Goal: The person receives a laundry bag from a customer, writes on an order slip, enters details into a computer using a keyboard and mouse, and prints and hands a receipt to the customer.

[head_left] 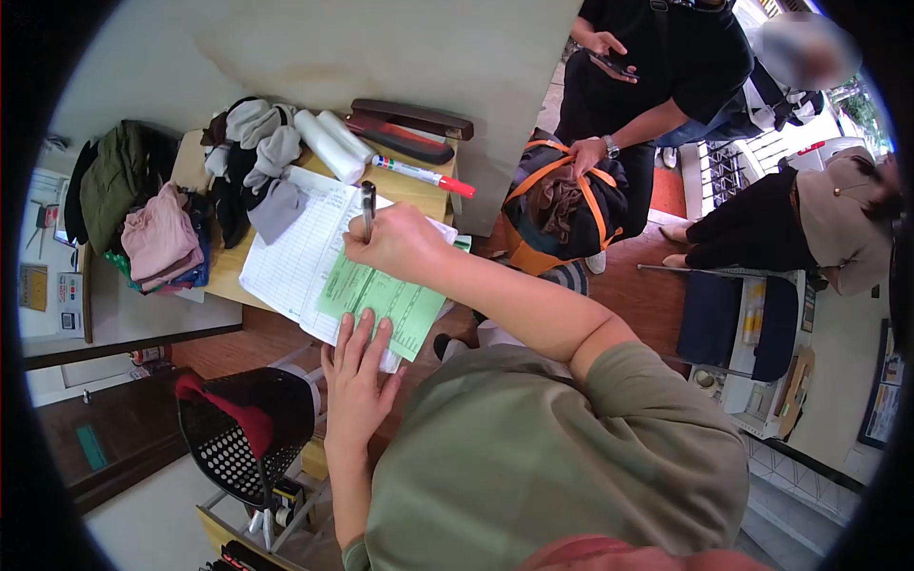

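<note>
My right hand (395,240) is closed around a dark pen (367,202), its tip hidden by the fingers, over the upper part of a green printed form (381,300). The form lies on an open notebook (295,252) with ruled, handwritten pages, on a wooden table (228,271). Flat on the form's lower left edge rests my left hand (357,381), fingers stretched out. Socks (267,143) in grey, white and black are heaped against the notebook's top edge.
Behind the notebook are white rolls (328,145), a red-capped marker (422,175) and a stapler (400,138). Folded clothes (162,233) lie left. A black chair (238,438) stands lower left. One person (705,57) holds a phone and a bag (562,200); others are at right.
</note>
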The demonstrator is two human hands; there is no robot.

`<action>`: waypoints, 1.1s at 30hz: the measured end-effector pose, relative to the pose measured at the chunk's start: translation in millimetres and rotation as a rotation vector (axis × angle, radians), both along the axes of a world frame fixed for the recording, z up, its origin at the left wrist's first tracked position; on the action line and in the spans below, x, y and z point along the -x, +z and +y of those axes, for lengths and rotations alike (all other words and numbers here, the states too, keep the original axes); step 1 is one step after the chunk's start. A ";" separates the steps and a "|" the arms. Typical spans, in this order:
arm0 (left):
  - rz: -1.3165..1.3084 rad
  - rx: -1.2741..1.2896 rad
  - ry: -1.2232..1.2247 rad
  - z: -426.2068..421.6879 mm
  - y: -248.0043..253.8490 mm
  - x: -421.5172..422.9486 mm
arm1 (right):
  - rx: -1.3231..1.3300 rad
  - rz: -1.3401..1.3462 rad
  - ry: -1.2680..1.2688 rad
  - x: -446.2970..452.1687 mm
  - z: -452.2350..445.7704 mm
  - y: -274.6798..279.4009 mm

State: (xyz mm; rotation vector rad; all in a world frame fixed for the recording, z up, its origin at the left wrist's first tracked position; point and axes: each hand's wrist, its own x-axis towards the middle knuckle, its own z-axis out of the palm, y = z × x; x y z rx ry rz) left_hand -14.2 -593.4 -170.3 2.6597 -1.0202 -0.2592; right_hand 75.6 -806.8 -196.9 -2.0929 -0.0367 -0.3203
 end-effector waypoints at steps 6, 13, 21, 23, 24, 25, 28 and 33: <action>-0.004 0.001 -0.012 0.5 0.4 -0.9 | 0.004 0.077 -0.003 -0.9 1.5 2.7; 0.002 0.037 0.010 0.6 -2.1 0.4 | -0.046 0.060 -0.001 -0.6 0.9 2.8; -0.002 0.029 -0.011 0.2 -0.9 0.1 | -0.071 0.051 -0.017 0.1 -0.7 5.0; -0.014 0.050 -0.032 0.4 -2.6 0.4 | -0.060 -0.084 -0.023 -6.8 2.3 -17.0; -0.024 0.067 -0.042 1.0 -5.2 -1.0 | -0.049 -0.055 -0.021 -6.7 2.2 -14.9; -0.036 0.079 -0.040 3.7 -5.5 -1.9 | -0.042 -0.026 -0.006 -5.8 -0.2 -13.5; -0.041 0.103 -0.031 4.7 -2.5 -2.0 | -0.088 0.002 -0.014 -5.8 -0.2 -12.2; -0.031 0.120 -0.019 5.7 1.8 -0.6 | -0.003 0.168 -0.023 -0.1 1.3 16.9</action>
